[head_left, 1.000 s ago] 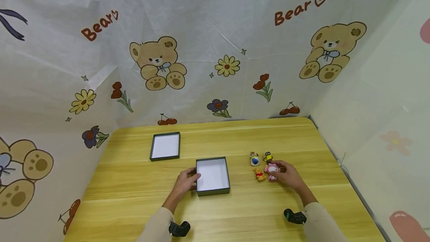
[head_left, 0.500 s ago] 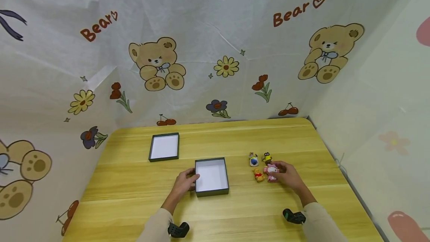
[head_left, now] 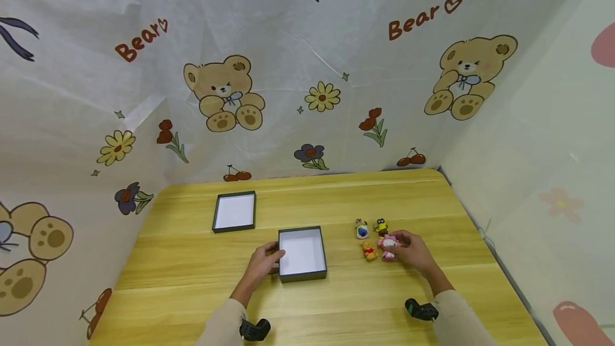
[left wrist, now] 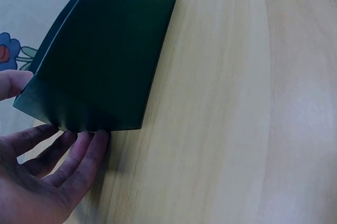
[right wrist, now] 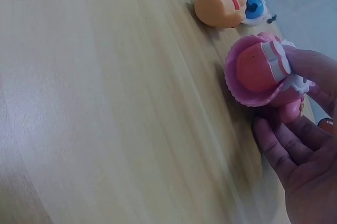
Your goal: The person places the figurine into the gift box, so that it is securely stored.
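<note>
An open dark green box with a white inside sits on the wooden table. My left hand holds its left wall, the thumb at the rim and the fingers against the outer side of the box. To the right, my right hand pinches a pink toy figure that still rests on the table. In the right wrist view the pink figure lies between the thumb and fingers.
The box lid lies upside down at the back left. A small yellow bear figure, a blue and white figure and a yellow figure stand beside the pink one. Printed fabric walls close in the table.
</note>
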### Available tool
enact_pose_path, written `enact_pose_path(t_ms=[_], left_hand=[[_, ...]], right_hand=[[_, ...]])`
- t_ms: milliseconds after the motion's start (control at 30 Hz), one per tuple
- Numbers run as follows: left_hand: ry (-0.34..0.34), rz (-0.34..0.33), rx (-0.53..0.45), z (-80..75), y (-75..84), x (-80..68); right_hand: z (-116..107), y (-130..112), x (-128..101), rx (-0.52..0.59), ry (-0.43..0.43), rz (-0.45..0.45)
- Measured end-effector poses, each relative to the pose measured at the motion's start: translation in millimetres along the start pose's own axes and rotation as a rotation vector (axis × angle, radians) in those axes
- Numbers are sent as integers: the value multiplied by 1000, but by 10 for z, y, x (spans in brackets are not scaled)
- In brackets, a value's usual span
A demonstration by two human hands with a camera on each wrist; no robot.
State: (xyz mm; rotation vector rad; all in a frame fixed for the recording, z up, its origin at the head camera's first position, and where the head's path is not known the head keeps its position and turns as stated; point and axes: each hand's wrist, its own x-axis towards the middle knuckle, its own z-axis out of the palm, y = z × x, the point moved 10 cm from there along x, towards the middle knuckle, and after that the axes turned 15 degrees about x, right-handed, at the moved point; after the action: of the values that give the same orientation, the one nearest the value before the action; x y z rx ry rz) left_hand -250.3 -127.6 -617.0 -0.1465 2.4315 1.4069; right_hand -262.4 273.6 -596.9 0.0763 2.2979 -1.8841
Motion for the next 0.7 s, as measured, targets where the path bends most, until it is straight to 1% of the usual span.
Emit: enact_pose_path(t_ms=[100,200,300,433,700], left_hand=[[-1,1,9,-1,10,-10],[-2,1,8,-4,18,-17],[1,-4,8,-1,17,-21],[6,-5,19,0,21,-20],[2,-1,15,7,12,-12]], right_hand=[[-20,-45,0,-32,13,-9],[-36,-116,12,-38,21,-30],[-20,-199,15,-20,10,-48],[22,-288,24,10,1,-42],[134,-444,50,41,-10,-68]])
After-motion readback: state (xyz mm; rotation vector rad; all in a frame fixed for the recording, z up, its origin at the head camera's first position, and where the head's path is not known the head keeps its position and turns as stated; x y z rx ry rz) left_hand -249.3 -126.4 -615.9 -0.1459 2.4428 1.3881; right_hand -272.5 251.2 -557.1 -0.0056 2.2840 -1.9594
